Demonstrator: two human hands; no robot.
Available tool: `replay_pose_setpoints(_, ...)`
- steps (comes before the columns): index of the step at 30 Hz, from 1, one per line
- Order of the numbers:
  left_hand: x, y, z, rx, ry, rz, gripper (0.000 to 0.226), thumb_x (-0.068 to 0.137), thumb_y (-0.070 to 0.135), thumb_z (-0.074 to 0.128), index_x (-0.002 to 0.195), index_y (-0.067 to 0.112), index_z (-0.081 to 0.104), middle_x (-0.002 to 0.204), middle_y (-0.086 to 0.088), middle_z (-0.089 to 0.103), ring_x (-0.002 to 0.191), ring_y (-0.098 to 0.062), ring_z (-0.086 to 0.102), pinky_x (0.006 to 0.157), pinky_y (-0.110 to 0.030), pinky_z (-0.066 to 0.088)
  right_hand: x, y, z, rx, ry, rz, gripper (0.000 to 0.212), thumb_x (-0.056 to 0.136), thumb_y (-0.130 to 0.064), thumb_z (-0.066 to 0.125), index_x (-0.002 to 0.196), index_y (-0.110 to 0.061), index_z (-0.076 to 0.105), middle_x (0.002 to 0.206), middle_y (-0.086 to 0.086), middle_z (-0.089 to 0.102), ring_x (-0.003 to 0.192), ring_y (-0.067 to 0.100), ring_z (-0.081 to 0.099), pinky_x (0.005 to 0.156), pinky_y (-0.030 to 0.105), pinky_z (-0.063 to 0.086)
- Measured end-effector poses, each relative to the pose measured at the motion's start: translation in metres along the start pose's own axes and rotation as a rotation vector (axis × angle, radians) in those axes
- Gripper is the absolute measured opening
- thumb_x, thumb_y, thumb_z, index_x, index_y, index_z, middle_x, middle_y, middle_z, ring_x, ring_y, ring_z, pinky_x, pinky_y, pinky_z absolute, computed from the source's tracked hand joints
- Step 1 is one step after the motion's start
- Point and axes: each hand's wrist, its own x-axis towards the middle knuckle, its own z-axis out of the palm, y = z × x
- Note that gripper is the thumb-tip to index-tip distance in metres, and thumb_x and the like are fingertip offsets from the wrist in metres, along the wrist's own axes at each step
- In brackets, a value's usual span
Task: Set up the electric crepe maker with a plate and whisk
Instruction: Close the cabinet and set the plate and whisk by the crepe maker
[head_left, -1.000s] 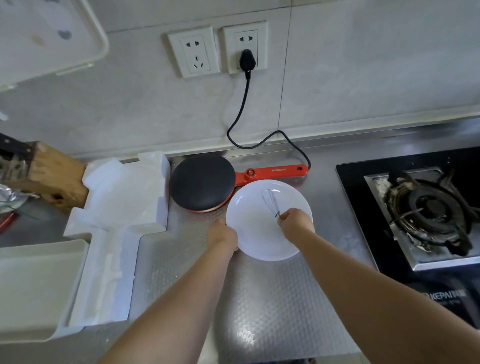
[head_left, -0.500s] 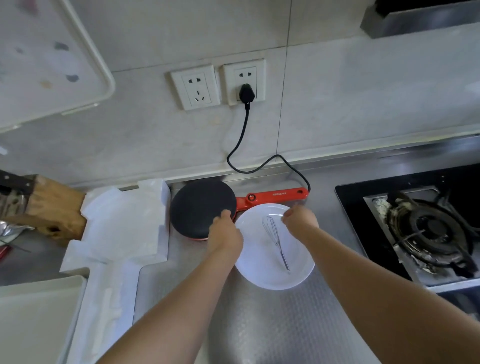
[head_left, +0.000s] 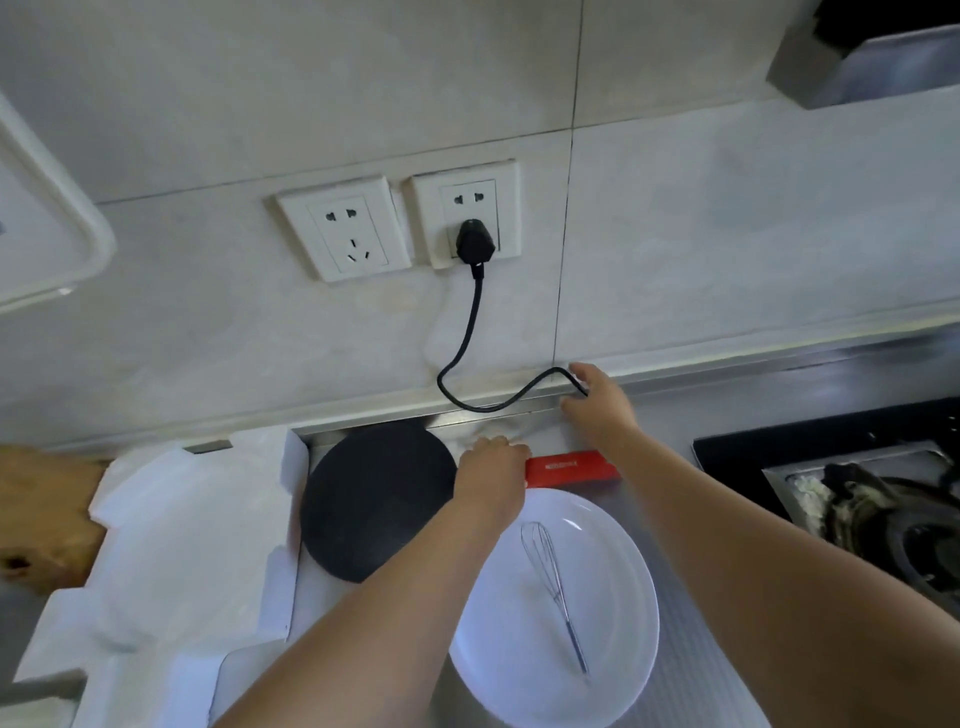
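The crepe maker has a round black cooking plate (head_left: 374, 499) and a red handle (head_left: 574, 467), and lies on the steel counter by the wall. My left hand (head_left: 491, 480) is closed over the handle where it joins the black plate. My right hand (head_left: 600, 402) reaches to the back of the counter, its fingers curled on the black power cord (head_left: 470, 332). That cord runs up to a plug (head_left: 474, 241) in the right wall socket. In front of the handle sits a white plate (head_left: 618, 582) with a small wire whisk (head_left: 551, 569) lying in it, untouched.
White foam packaging (head_left: 171, 545) lies left of the crepe maker, with a wooden knife block (head_left: 41, 519) beyond it. A gas stove (head_left: 872, 514) fills the right side. A free socket (head_left: 345, 228) is on the wall, and a range hood (head_left: 878, 57) hangs at the top right.
Both hands have left the plate and whisk. My left hand went to the red handle, my right hand reached back to the cord. The view has tilted up toward the wall.
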Motion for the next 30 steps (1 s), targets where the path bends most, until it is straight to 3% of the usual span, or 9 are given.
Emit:
replay_pose_setpoints(2,0.003,0.0,0.001,0.007,-0.005,-0.002,0.029,0.091,0.013,0.052,0.117,0.02,0.062,0.115,-0.007,0.061,0.112,-0.03,0.053,0.087,-0.039,0.045,0.007,0.005,0.004,0.037,0.025,0.002,0.049,0.085,-0.007,0.055,0.134,-0.017,0.054,0.13,0.004,0.061,0.118,0.024,0.057,0.089,0.024,0.041)
replay_pose_setpoints(4,0.005,0.0,0.003,-0.004,-0.018,-0.002,0.028,0.089,0.015,0.052,0.114,0.024,0.063,0.112,-0.006,0.063,0.108,-0.03,0.055,0.085,-0.037,0.044,0.013,0.013,0.01,0.021,0.074,-0.009,0.043,0.083,-0.01,0.054,0.125,-0.02,0.059,0.123,0.004,0.064,0.114,0.026,0.058,0.092,0.031,0.046)
replay_pose_setpoints(8,0.007,-0.003,0.003,0.045,-0.033,0.024,0.032,0.092,0.02,0.055,0.122,0.03,0.061,0.116,-0.003,0.061,0.11,-0.03,0.053,0.089,-0.038,0.042,0.012,0.024,0.018,-0.233,0.059,-0.132,0.032,0.085,-0.02,0.056,0.117,-0.023,0.062,0.117,0.002,0.063,0.113,0.028,0.052,0.094,0.039,0.043)
replay_pose_setpoints(15,0.009,-0.005,0.001,0.121,-0.003,0.043,0.035,0.092,0.028,0.058,0.127,0.032,0.061,0.121,-0.004,0.053,0.117,-0.028,0.045,0.093,-0.039,0.039,0.005,0.037,0.032,-0.563,-0.147,-0.214,0.04,0.092,-0.031,0.05,0.132,-0.028,0.054,0.13,0.001,0.053,0.123,0.026,0.046,0.105,0.037,0.034)
replay_pose_setpoints(19,0.007,-0.006,0.004,0.216,0.104,0.078,0.033,0.09,0.025,0.058,0.122,0.033,0.063,0.131,-0.004,0.045,0.12,-0.027,0.04,0.094,-0.036,0.037,0.007,0.024,0.034,-0.771,-0.191,-0.244,0.04,0.094,-0.026,0.044,0.133,-0.029,0.053,0.131,0.003,0.052,0.125,0.028,0.045,0.111,0.039,0.029)
replay_pose_setpoints(25,0.005,0.002,0.01,0.262,0.078,0.01,0.037,0.094,0.021,0.054,0.13,0.029,0.056,0.136,-0.004,0.05,0.12,-0.029,0.046,0.1,-0.039,0.033,0.002,0.023,0.036,-0.659,-0.146,-0.157,0.042,0.093,-0.017,0.041,0.134,-0.017,0.051,0.134,0.006,0.053,0.128,0.028,0.044,0.111,0.036,0.029)
replay_pose_setpoints(30,0.001,0.005,0.006,0.263,0.052,0.005,0.049,0.092,0.019,0.056,0.138,0.031,0.048,0.142,-0.006,0.047,0.131,-0.033,0.039,0.113,-0.044,0.024,-0.012,0.03,0.025,-0.562,-0.167,-0.113,0.048,0.095,-0.025,0.041,0.142,-0.019,0.044,0.145,0.005,0.048,0.133,0.027,0.041,0.11,0.038,0.034)
